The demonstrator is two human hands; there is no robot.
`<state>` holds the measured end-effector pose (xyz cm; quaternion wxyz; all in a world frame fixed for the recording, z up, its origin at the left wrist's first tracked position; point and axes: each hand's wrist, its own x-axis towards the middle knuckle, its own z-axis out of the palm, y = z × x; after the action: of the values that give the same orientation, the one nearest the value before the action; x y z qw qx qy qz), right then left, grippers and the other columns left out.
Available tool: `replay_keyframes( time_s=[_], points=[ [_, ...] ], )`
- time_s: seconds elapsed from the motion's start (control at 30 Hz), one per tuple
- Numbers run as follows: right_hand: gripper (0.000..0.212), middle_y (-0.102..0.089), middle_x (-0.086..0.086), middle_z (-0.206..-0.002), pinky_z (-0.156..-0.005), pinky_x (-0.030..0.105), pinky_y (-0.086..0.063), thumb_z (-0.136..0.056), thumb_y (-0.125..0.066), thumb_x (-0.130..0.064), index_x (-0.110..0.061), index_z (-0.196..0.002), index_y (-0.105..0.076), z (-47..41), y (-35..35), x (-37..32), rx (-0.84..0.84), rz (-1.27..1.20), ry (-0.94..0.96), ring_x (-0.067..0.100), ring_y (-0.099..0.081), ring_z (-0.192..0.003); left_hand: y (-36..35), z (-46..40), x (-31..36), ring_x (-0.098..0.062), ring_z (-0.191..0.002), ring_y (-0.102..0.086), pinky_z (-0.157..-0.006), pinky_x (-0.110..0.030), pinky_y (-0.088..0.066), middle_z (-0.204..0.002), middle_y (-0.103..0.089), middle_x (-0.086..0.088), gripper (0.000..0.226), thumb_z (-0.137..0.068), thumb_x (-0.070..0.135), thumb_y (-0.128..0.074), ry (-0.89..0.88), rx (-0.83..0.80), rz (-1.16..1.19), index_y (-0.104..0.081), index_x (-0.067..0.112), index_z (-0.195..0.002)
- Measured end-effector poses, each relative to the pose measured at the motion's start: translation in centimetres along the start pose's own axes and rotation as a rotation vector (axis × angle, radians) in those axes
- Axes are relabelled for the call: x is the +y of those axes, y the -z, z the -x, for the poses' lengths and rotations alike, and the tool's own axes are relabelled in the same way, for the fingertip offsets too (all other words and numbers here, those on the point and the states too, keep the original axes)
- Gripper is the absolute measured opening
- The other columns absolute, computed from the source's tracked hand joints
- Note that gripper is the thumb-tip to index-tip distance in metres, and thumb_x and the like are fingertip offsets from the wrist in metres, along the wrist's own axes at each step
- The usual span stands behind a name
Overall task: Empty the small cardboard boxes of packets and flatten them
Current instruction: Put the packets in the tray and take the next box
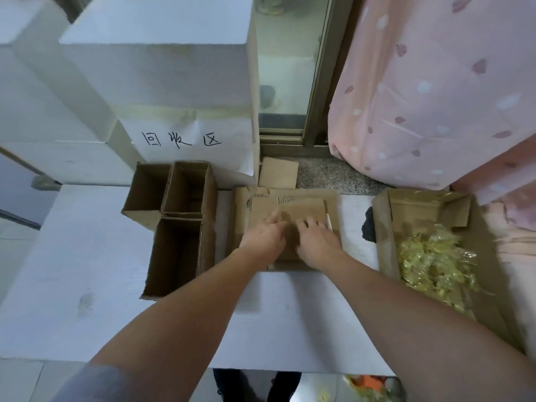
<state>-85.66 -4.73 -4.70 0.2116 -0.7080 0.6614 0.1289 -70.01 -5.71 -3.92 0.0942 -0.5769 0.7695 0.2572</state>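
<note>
Both hands down on the flattened cardboard (293,210) at table centre, pressing it onto the stack already lying there. Left hand (265,236) with fingers straight and close together, tips pointing up and to the right onto the top sheet. Right hand (316,242) just beside it, fingers slightly spread and laid flat, palm bearing down. Nothing pinched by either hand; plainly pushing, not gripping.

Long axis of the flattened piece running left to right across the table, so the fingers lie across it, not along it. Both hands sitting on its near half, far edge beyond the fingertips.

Still standing: 3 open small boxes (179,221) grouped to the left, touching one another, mouths up, insides dark and apparently without packets, though the bottoms are hard to read. Closest to the left hand, well nearer than to the right.

On the right, a larger open carton (383,227) holding a heap of yellow packets (435,265), nearest the right arm.

Probably about a press or 2 from done here; next reach most likely leftward, left hand first, toward the nearest standing box.
</note>
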Motion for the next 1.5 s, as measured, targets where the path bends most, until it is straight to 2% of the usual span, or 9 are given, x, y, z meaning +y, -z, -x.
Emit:
replay_keyframes(
  time_s=[0.07, 0.2, 0.4, 0.6, 0.7, 1.0, 1.13, 1.3, 1.5],
  points=[
    [0.066, -0.024, 0.006, -0.165, -0.118, 0.045, -0.032, -0.100, -0.054, -0.033, -0.020, -0.159, -0.027, 0.8, 0.6, 0.4, -0.046, -0.088, 0.006, 0.033, -0.028, -0.148, 1.6, 1.7, -0.4, -0.028, -0.150, -0.039, -0.111, -0.045, -0.047, -0.174, -0.018, -0.002, 0.047, -0.105, 0.025, -0.046, -0.036, 0.046, 0.036, -0.048, 0.027, -0.152],
    [0.067, -0.007, 0.008, -0.171, -0.126, 0.046, -0.017, -0.103, -0.050, -0.036, -0.019, -0.161, -0.021, 3.2, 2.1, -0.3, -0.072, -0.078, 0.080, 0.029, -0.007, -0.157, 4.4, 5.7, -2.4, -0.023, -0.159, -0.019, -0.128, -0.041, -0.018, -0.173, -0.020, -0.004, 0.056, -0.109, 0.038, -0.044, -0.068, 0.102, -0.054, -0.034, 0.023, -0.162],
    [0.071, -0.008, 0.006, -0.171, -0.126, 0.045, -0.019, -0.101, -0.051, -0.044, -0.018, -0.161, -0.023, 5.2, 6.5, -6.2, 0.023, -0.047, 0.281, 0.023, -0.004, -0.158, 8.1, 12.8, -6.3, -0.021, -0.161, -0.011, -0.129, -0.039, -0.006, -0.174, -0.017, -0.003, 0.065, -0.108, 0.047, -0.043, -0.042, 0.207, -0.122, -0.024, 0.022, -0.165],
    [0.070, -0.017, 0.008, -0.169, -0.128, 0.040, -0.009, -0.104, -0.050, -0.043, -0.015, -0.162, -0.022, 5.4, 11.0, -15.3, 0.143, -0.034, 0.470, 0.025, -0.009, -0.157, 11.6, 18.3, -12.3, -0.021, -0.161, -0.013, -0.129, -0.036, -0.008, -0.173, -0.019, -0.002, 0.068, -0.108, 0.050, -0.045, 0.084, 0.281, -0.117, -0.024, 0.021, -0.166],
    [0.071, -0.020, 0.008, -0.169, -0.127, 0.043, -0.018, -0.103, -0.049, -0.045, -0.016, -0.161, -0.023, 5.7, 11.9, -19.5, 0.130, -0.024, 0.499, 0.025, -0.014, -0.157, 13.0, 19.8, -16.0, -0.023, -0.160, -0.016, -0.128, -0.036, -0.010, -0.173, -0.019, -0.004, 0.068, -0.108, 0.048, -0.045, 0.109, 0.297, -0.129, -0.023, 0.018, -0.165],
    [0.063, -0.038, 0.012, -0.159, -0.117, 0.038, -0.033, -0.104, -0.049, -0.040, -0.008, -0.156, -0.033, 6.3, 9.9, -30.6, 0.049, -0.166, 0.280, 0.031, -0.037, -0.146, 14.4, 21.0, -27.0, -0.020, -0.159, -0.020, -0.127, -0.033, -0.012, -0.172, -0.025, -0.003, 0.066, -0.110, 0.048, -0.039, 0.004, 0.276, -0.129, -0.024, 0.016, -0.165],
    [0.067, -0.032, 0.011, -0.164, -0.122, 0.035, -0.026, -0.104, -0.050, -0.034, -0.006, -0.160, -0.024, 6.9, 6.7, -35.3, 0.053, -0.331, 0.136, 0.027, -0.030, -0.151, 14.2, 20.9, -29.9, -0.021, -0.159, -0.020, -0.127, -0.033, -0.011, -0.172, -0.023, -0.004, 0.066, -0.111, 0.048, -0.036, -0.030, 0.209, -0.119, -0.021, 0.015, -0.165],
    [0.072, -0.015, 0.011, -0.170, -0.126, 0.035, -0.014, -0.106, -0.049, -0.034, -0.006, -0.162, -0.014, 6.7, 3.7, -38.3, 0.016, -0.384, 0.020, 0.025, -0.013, -0.157, 13.1, 19.3, -31.5, -0.021, -0.160, -0.016, -0.129, -0.036, -0.011, -0.174, -0.018, -0.004, 0.070, -0.110, 0.051, -0.035, -0.056, 0.144, -0.078, -0.017, 0.014, -0.167],
    [0.076, -0.009, 0.010, -0.171, -0.127, 0.035, -0.015, -0.104, -0.054, -0.030, -0.006, -0.162, -0.011, 4.0, 3.7, -39.3, 0.064, -0.550, -0.119, 0.026, -0.010, -0.158, 12.5, 17.6, -32.0, -0.022, -0.158, -0.022, -0.127, -0.034, -0.015, -0.171, -0.025, -0.005, 0.063, -0.112, 0.046, -0.032, -0.079, 0.119, -0.051, -0.021, 0.013, -0.165]
  ],
)
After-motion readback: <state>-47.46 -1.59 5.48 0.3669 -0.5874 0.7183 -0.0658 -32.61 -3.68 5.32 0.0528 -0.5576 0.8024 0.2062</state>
